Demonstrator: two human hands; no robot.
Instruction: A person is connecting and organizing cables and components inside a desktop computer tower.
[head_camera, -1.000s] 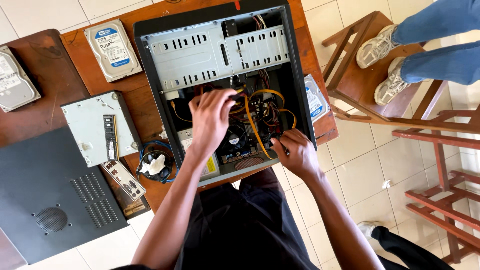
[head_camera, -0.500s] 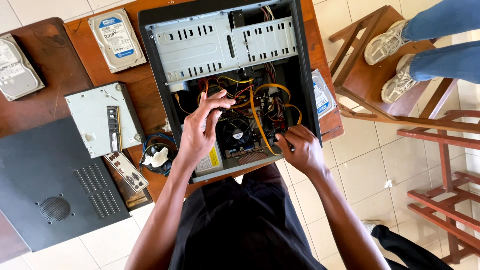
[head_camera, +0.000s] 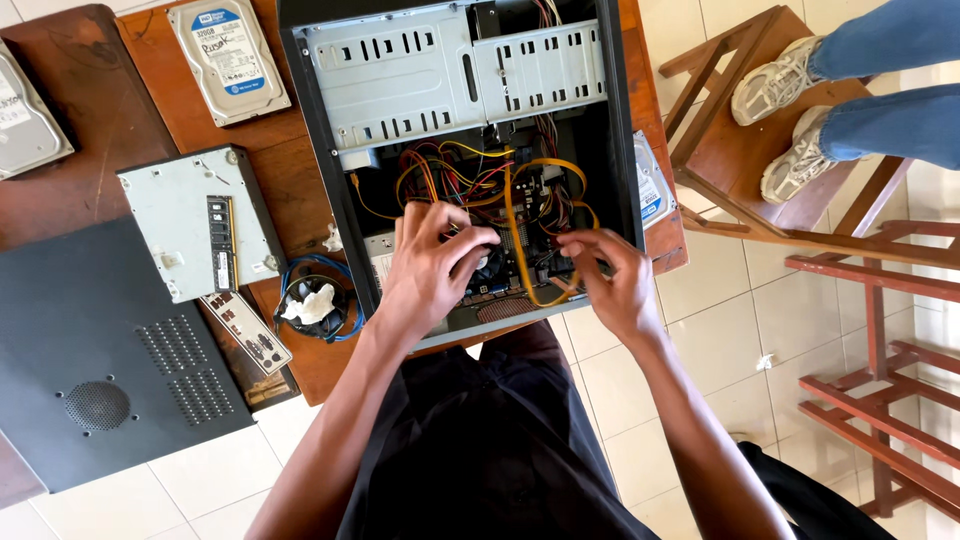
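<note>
— The wooden table (head_camera: 290, 190) carries an open computer case (head_camera: 460, 150). What do the fingers do?

— Left hand (head_camera: 430, 270) curls over the cooler area, right hand (head_camera: 610, 285) pinches the yellow cable (head_camera: 515, 235). Better to move wires gently aside; drives lie farther out.

Both bare forearms extend forward from the lower frame, converging slightly. Left hand (head_camera: 432, 268): palm down, fingers curled and spread, fingertips bunched toward the thumb. Right hand (head_camera: 612, 285): palm down, wrist slightly bent, fingers (head_camera: 585, 246) extended leftward toward the left hand. Hands near each other, not touching.
</note>
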